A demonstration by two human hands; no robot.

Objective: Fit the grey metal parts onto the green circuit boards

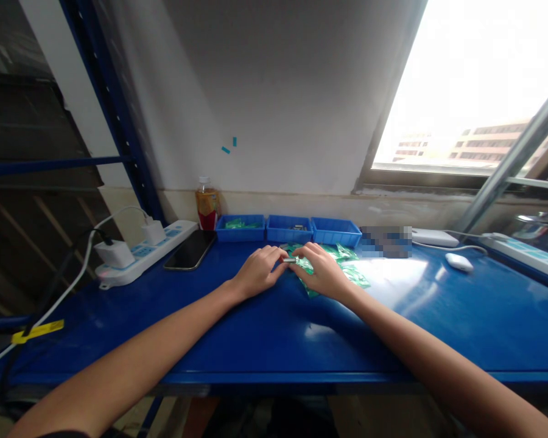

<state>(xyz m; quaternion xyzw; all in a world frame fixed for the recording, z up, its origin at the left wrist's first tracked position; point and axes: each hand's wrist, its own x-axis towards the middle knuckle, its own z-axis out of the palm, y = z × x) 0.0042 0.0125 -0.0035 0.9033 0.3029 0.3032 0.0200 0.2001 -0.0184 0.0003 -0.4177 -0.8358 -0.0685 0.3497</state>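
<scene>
2 hands meet mid-table: my left hand (256, 274) and right hand (323, 275) each pinch 1 end of a silver part (289, 260), long axis left-right, level between them, just above green packets (355, 277) on the blue table (256, 344).

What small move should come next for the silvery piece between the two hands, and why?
Probably slide the silvery piece into one of the green packets: the fingertips of the left hand and right hand meet on it over that loose pile, and the leftmost blue bin already holds green packets.
</scene>
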